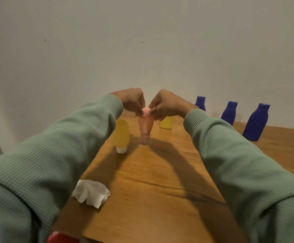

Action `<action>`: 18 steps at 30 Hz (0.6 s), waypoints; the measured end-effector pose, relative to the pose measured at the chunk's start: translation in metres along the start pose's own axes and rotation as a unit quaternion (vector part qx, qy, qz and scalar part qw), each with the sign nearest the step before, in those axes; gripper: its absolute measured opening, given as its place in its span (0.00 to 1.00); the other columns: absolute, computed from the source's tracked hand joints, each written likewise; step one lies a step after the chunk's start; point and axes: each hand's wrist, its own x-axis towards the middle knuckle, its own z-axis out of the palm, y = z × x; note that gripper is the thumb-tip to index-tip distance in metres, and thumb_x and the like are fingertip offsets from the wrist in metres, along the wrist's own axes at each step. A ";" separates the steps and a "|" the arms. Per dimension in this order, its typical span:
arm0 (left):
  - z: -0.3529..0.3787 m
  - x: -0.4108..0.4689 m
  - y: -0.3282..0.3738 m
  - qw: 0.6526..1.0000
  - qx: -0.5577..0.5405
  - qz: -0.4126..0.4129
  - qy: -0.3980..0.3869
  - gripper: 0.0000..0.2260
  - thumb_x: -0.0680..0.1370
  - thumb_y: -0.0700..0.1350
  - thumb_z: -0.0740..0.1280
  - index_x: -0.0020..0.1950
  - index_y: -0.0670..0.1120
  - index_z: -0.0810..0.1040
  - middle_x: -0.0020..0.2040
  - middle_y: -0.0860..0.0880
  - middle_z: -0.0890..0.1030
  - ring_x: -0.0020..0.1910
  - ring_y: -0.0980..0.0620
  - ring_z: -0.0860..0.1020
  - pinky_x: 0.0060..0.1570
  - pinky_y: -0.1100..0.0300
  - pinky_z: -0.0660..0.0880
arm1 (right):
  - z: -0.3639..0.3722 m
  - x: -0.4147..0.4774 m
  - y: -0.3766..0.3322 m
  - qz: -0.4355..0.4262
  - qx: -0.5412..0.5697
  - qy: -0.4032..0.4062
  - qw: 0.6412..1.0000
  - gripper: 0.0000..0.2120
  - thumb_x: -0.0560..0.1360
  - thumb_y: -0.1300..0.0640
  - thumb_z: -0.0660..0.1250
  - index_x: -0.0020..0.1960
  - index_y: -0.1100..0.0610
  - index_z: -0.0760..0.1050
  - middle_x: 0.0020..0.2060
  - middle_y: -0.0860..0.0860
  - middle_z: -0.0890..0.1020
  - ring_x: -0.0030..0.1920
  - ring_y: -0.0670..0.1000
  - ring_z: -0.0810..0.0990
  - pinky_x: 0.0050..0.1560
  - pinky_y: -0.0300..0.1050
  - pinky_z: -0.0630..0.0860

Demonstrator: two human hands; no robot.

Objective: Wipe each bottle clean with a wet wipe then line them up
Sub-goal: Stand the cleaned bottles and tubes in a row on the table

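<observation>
The pink bottle [146, 125] is held directly below and between the two hands. Its long axis is close to upright, with the narrow cap end pointed down at the desk [151, 181] (whether the cap touches the wood cannot be told). Its rounded upper end is pinched from either side by the fingertips of the left hand [134, 100] and the right hand [167, 104], so neither hand is nearer. One yellow bottle [120, 134] is stood just left of the hands, a second yellow bottle [166, 123] is partly hidden behind the right hand, and three blue bottles [229, 112] are ranged further right. The crumpled wet wipe [91, 192] is seen nearer the body, beside the left forearm. No brand, label or writing can be read.
</observation>
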 end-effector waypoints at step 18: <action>0.016 0.081 -0.051 0.997 -0.003 -0.038 0.073 0.10 0.74 0.44 0.73 0.54 0.46 0.83 0.45 0.50 0.81 0.49 0.48 0.78 0.58 0.42 0.74 | 0.024 0.091 0.033 0.002 -0.045 0.092 0.995 0.11 0.71 0.61 0.71 0.52 0.60 0.82 0.44 0.56 0.83 0.40 0.52 0.80 0.43 0.50 0.81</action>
